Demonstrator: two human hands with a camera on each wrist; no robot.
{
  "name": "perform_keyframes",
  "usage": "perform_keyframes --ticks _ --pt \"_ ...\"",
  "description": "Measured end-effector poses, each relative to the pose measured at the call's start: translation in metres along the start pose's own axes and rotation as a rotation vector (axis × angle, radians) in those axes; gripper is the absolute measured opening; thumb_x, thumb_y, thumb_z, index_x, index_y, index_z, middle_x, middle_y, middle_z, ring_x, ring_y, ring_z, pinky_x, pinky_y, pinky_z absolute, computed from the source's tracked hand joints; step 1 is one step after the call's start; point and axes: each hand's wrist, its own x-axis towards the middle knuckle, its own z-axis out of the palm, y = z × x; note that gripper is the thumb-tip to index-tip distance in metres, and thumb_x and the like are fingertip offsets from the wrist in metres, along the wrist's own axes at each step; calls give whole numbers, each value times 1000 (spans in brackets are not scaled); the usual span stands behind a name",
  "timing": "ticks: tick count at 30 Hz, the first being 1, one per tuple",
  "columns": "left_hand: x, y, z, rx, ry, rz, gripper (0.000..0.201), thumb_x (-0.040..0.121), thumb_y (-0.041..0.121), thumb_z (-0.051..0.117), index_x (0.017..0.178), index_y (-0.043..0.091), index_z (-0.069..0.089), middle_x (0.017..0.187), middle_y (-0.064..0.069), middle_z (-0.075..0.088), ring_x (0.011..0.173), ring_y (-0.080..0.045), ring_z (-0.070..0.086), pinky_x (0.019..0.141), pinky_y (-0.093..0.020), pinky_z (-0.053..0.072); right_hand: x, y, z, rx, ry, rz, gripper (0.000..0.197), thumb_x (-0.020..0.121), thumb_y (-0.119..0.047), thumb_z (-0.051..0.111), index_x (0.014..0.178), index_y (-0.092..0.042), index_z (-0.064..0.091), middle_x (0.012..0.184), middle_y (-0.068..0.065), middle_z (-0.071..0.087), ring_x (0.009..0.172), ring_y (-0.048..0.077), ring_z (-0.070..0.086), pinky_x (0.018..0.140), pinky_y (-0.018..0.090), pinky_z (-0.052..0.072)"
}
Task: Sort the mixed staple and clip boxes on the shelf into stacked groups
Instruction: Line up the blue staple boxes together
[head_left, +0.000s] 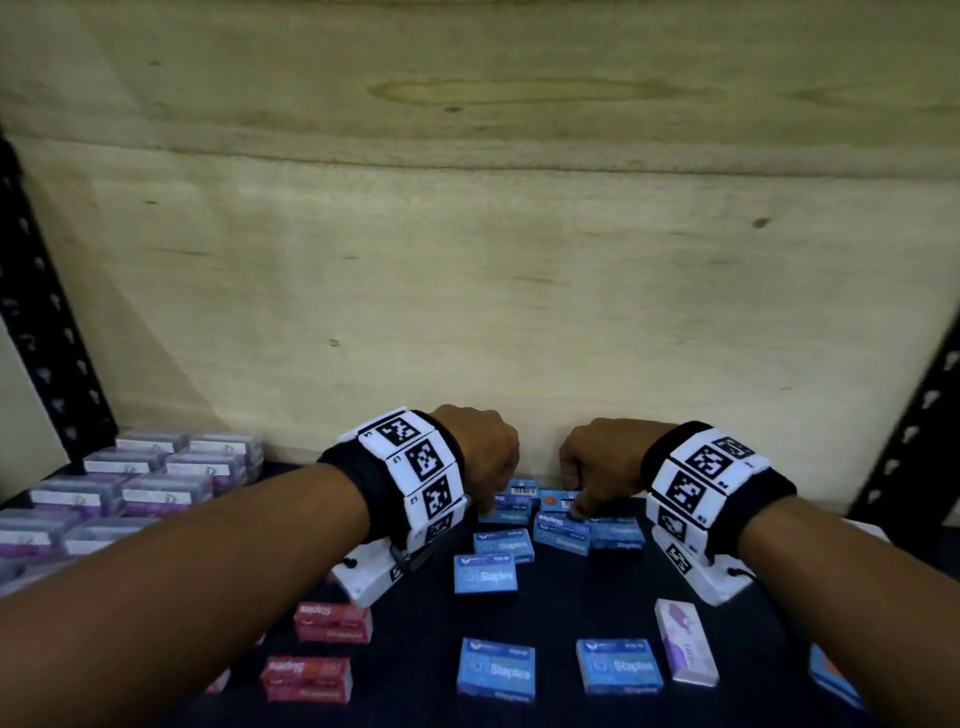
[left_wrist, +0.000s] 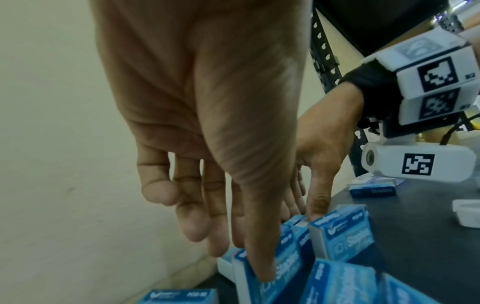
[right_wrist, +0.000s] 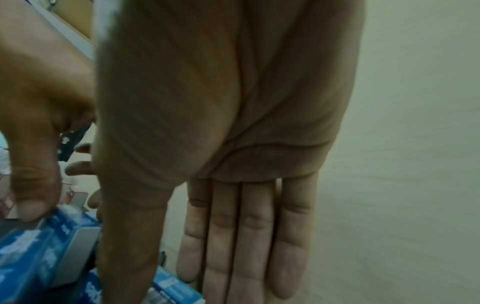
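Note:
Both hands reach down at the back of the dark shelf (head_left: 561, 613), over a huddle of blue staple boxes (head_left: 561, 530). My left hand (head_left: 488, 501) points its fingers down. In the left wrist view its thumb (left_wrist: 259, 265) lies on the face of a tilted blue staple box (left_wrist: 288, 267), with the fingers behind it. My right hand (head_left: 579, 506) has its thumb (left_wrist: 319, 205) on the top edge of a neighbouring blue box (left_wrist: 342, 234). Its straight fingers (right_wrist: 241, 257) drop behind that box, next to the wall.
More blue staple boxes (head_left: 496, 670) lie nearer me. Red staple boxes (head_left: 332, 621) sit front left and a purple-and-white box (head_left: 685, 642) front right. Purple clip boxes (head_left: 130, 493) are stacked at the left. The plywood back wall (head_left: 467, 286) and a black upright (head_left: 47, 332) bound the shelf.

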Motion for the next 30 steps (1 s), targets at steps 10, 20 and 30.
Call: perform_keyframes --ticks 10,20,30 --pt "3 4 2 -24 8 13 30 77 23 82 105 19 72 105 1 69 81 -17 56 71 -29 47 1 -2 3 -25 22 -3 39 79 -43 79 107 -19 66 102 0 69 92 20 64 77 33 51" --pt "-11 2 5 -148 -36 32 29 75 19 84 102 15 75 99 0 74 86 -17 65 82 -33 55 -8 0 7 -55 31 -48 29 91 -41 66 109 -18 66 104 1 69 92 22 64 71 29 46" --pt "-11 -3 -1 -248 -181 70 36 77 18 82 112 15 72 103 4 72 90 -10 60 94 -33 51 -18 16 7 24 33 -48 31 103 -38 43 113 -19 66 108 1 69 91 18 60 85 32 47"
